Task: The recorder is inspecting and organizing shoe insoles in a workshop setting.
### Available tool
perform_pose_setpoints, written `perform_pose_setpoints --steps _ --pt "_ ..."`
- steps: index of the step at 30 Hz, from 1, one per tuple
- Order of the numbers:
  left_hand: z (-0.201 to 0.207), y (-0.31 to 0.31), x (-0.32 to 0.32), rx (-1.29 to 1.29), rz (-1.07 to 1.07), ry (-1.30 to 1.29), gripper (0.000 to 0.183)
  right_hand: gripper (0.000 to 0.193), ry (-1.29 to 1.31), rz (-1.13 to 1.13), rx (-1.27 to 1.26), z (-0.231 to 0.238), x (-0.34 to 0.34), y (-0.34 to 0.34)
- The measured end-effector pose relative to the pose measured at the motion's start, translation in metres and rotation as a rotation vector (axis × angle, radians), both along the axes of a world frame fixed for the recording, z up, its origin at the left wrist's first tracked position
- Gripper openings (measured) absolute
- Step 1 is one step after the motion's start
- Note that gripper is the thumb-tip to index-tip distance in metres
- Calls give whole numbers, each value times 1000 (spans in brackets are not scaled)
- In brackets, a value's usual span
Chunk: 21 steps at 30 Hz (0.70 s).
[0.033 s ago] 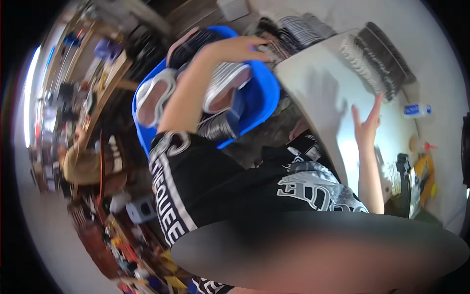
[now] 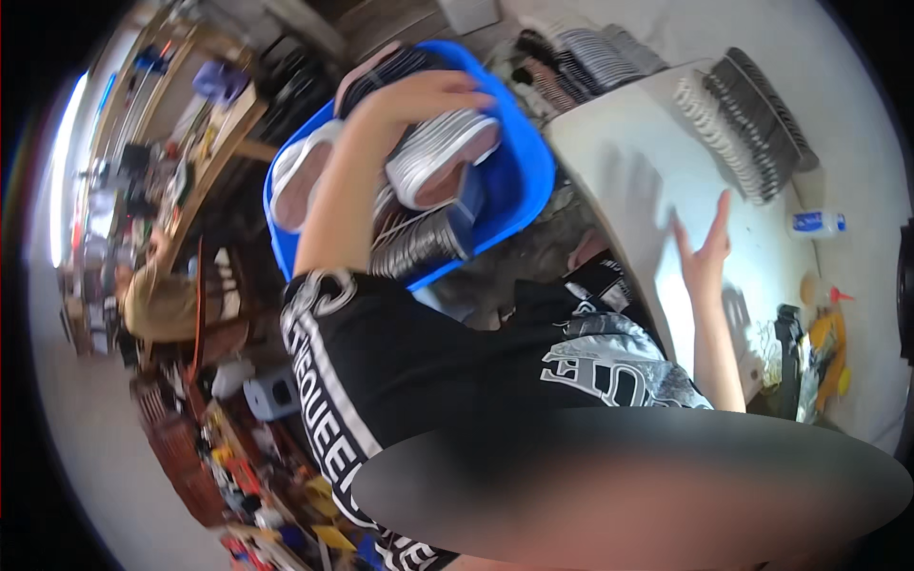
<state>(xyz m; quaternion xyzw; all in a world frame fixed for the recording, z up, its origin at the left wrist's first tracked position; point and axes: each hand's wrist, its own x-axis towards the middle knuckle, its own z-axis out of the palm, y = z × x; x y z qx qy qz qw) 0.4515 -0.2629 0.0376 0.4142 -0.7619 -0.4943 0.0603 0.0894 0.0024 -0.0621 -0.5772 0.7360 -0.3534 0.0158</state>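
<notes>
My left hand (image 2: 438,95) is over a blue plastic tub (image 2: 533,157), fingers stretched out and holding nothing I can see. Just under it lies a bundle of pink-faced, white-edged flat pieces (image 2: 447,157), apparently stacked shoe soles; I cannot tell whether the fingers touch it. A dark bundle (image 2: 424,255), a white-edged one (image 2: 300,176) and another dark one (image 2: 395,65) share the tub. My right hand (image 2: 706,262) is raised above the white table, thumb and fingers apart, with nothing in it.
On the white table (image 2: 609,143) stands a row of dark and white soles (image 2: 752,124). More stacked soles (image 2: 590,62) lie beyond its far edge. A white bottle (image 2: 816,224) is at the right. A person (image 2: 157,305) sits by a cluttered wooden bench (image 2: 228,133) at left.
My left hand has drawn back left from near the table corner to over the pink-and-white bundle. My right hand has shifted slightly left and down. The view has also shifted a little.
</notes>
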Motion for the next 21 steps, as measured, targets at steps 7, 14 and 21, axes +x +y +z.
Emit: perform_pose_setpoints --steps 7,14,21 --pt "-66 136 198 488 669 -654 65 67 -469 591 370 -2 75 -4" --pt "-195 167 214 860 1017 -15 48 56 -778 827 492 -23 134 -43" --pt "-146 177 167 799 937 66 48 67 -675 785 524 -38 189 -72"
